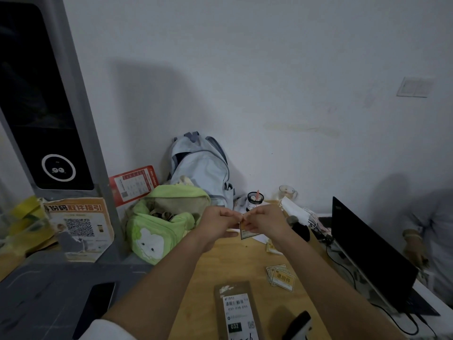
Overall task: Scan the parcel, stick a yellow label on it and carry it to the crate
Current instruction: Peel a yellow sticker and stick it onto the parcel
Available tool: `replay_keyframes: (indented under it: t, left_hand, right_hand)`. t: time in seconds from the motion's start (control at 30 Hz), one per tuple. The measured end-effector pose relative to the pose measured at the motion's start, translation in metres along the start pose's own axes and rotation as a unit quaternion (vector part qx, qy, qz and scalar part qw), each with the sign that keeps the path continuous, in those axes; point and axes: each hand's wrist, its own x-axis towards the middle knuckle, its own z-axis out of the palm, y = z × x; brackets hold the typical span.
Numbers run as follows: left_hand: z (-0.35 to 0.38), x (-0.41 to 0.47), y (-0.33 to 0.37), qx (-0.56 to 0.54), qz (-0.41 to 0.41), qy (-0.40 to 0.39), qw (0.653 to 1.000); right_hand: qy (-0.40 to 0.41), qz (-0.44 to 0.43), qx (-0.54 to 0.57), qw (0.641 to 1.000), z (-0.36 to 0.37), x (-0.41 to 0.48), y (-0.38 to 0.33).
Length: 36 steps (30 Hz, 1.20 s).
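Both my hands are raised over the wooden table [235,261], fingertips pinched together on a yellow label [245,232] that hangs between them. My left hand [217,225] grips its left upper edge, my right hand [266,224] its right. Below, near the table's front edge, lies the parcel [236,312], a flat brown envelope with a white barcode slip and the number 032. A small stack of yellow labels [281,278] lies to the parcel's upper right. A dark handheld scanner [297,325] rests to the right of the parcel. No crate is in view.
A green pouch [159,224] and a pale blue backpack [202,168] sit at the back by the wall. A black laptop [367,253] with cables stands on the right, another person's hand [415,251] beyond it. A phone [96,306] lies on the grey kiosk base at left.
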Motion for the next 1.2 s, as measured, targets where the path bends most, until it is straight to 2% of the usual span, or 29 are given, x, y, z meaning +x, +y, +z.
replay_keyframes:
  t: [0.13,0.3,0.63,0.83,0.93,1.03,1.1,1.2]
  left_hand:
    - [0.001,0.003,0.0,0.005,0.005,0.004,1.0]
    - [0.0,0.005,0.0,0.037,0.004,-0.009,0.999]
    - [-0.004,0.005,-0.002,-0.002,-0.047,-0.006,0.999]
    - [-0.004,0.01,-0.004,-0.039,-0.061,-0.016,0.997]
    - [0.001,0.015,-0.008,0.017,-0.031,0.021,0.999]
    - [0.006,0.016,-0.008,0.081,0.049,0.064,0.993]
    - [0.006,0.015,-0.006,0.118,0.083,0.054,0.988]
    - [0.005,0.018,-0.004,0.115,0.076,0.048,0.989]
  right_hand:
    - [0.028,0.024,0.025,0.999,0.002,0.002,-0.003]
    - [0.033,0.035,0.002,0.999,0.002,0.003,-0.003]
    - [-0.044,-0.003,-0.049,0.998,0.008,0.004,0.002]
    - [-0.05,-0.009,-0.039,0.998,0.01,0.01,0.002]
    - [-0.044,-0.003,-0.019,0.999,0.01,0.014,0.003]
    - [-0.033,-0.002,0.0,0.999,0.012,0.017,0.004]
    - [-0.021,-0.01,-0.004,1.0,0.013,0.017,0.004]
    - [-0.002,-0.024,0.003,1.0,0.013,0.017,0.004]
